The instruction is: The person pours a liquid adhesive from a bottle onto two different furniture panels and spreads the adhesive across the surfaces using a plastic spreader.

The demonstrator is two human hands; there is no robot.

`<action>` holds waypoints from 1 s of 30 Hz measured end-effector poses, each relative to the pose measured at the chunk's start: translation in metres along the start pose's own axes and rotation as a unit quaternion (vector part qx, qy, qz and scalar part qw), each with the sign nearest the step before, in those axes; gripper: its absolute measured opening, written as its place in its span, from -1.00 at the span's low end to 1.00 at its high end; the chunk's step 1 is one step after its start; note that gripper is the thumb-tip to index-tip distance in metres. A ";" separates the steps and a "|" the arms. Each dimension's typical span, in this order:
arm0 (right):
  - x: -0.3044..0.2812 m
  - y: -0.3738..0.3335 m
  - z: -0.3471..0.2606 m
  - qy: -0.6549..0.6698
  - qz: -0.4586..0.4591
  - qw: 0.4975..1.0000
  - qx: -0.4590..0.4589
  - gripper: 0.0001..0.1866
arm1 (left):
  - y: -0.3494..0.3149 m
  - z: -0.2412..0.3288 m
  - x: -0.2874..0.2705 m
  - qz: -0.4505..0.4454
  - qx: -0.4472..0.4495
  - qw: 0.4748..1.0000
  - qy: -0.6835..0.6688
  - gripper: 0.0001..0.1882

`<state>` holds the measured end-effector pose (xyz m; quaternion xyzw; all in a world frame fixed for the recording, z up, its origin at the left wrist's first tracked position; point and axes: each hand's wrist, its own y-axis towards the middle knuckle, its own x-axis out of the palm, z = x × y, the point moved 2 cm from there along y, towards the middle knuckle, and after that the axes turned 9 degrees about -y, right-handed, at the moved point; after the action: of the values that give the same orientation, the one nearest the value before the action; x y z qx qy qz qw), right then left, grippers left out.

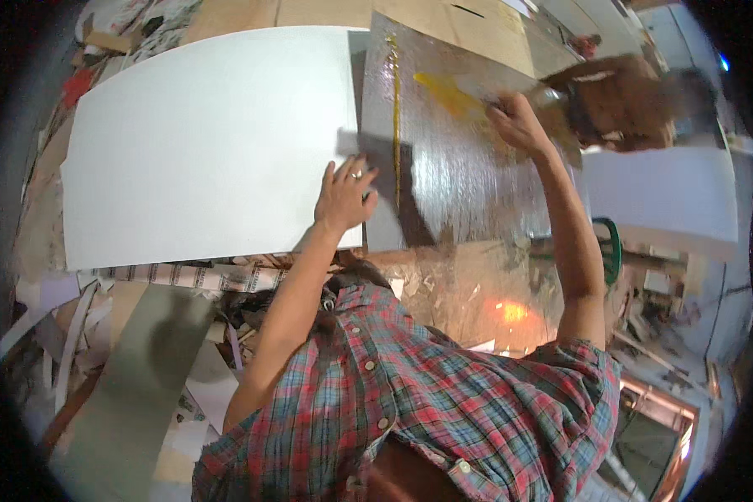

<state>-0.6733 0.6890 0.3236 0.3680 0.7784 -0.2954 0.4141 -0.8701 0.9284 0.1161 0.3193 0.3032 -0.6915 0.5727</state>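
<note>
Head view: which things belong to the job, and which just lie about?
Probably in use:
white board, by the left hand
glossy grey sheet with yellow streak
blurred yellow item, seemingly in the right hand

Probably lying about:
pale offcuts, lower left
grey-green panel

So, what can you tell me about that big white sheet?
The white sheet is large, plain and roughly four-sided, lying flat to the left of a shiny grey sheet; whether they touch is unclear. The left hand is spread at its right edge, with a small shadow nearby. Its material can't be told.
</note>
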 end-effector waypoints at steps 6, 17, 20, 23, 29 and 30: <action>0.100 0.143 0.048 -0.289 0.107 0.943 -0.128 -0.43 | 0.003 -0.001 0.000 0.035 -0.024 0.999 -0.015 -0.48; 0.126 -0.133 0.060 -0.219 -0.024 0.975 -0.025 -0.45 | 0.012 0.003 0.004 0.093 -0.002 0.995 -0.036 -0.57; 0.105 -0.206 0.064 -0.106 -0.055 0.963 0.241 -0.61 | 0.019 0.005 0.010 0.131 0.005 0.990 -0.047 -0.65; 0.107 -0.287 0.056 0.068 0.250 0.899 0.354 -0.75 | 0.034 0.004 0.015 0.173 0.011 0.983 -0.062 -0.67; 0.236 -0.460 0.015 0.186 0.482 0.595 0.616 -0.72 | 0.093 -0.012 0.024 0.189 -0.136 0.942 -0.241 -0.55; 0.262 -0.489 0.008 0.244 0.387 0.528 0.716 -0.64 | 0.097 -0.016 0.029 0.173 -0.158 0.943 -0.238 -0.55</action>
<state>-1.1712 0.4975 0.1698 0.8638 0.1582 -0.4631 -0.1199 -0.7765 0.9083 0.0779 0.0982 0.2036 -0.5806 0.7822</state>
